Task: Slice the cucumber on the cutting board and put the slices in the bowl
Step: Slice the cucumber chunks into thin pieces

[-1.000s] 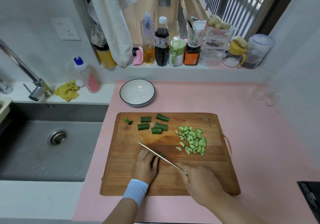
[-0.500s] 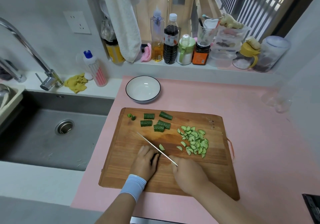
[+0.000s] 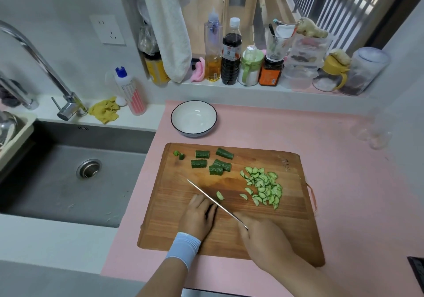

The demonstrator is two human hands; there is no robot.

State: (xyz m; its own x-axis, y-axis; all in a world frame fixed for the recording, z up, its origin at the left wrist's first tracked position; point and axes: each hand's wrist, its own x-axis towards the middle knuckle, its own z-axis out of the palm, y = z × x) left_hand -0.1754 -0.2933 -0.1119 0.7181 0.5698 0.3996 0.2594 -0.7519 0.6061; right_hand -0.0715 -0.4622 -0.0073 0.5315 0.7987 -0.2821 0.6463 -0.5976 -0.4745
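Observation:
On the wooden cutting board [image 3: 229,234] my left hand [image 3: 197,216] curls over a cucumber piece that is almost wholly hidden under the fingers. My right hand [image 3: 261,234] grips the handle of a knife [image 3: 213,199], whose thin blade runs up and left along my left fingers. One fresh slice [image 3: 219,195] lies just right of the blade. A heap of half-moon slices [image 3: 263,186] sits on the board's right. Several dark green cucumber chunks [image 3: 212,162] and two small end bits [image 3: 178,154] lie along the far edge. The white bowl [image 3: 193,118] stands empty beyond the board.
A deep grey sink [image 3: 68,182] with a tap [image 3: 66,106] lies left of the pink mat [image 3: 344,170]. Bottles and jars [image 3: 231,53] line the window sill behind. A clear glass [image 3: 376,133] stands at the right. A hanging towel [image 3: 169,28] drops over the sill.
A slice has come free and lies right of the blade. Both hands stay in the same spot on the board. The camera has shifted, showing more of the sink.

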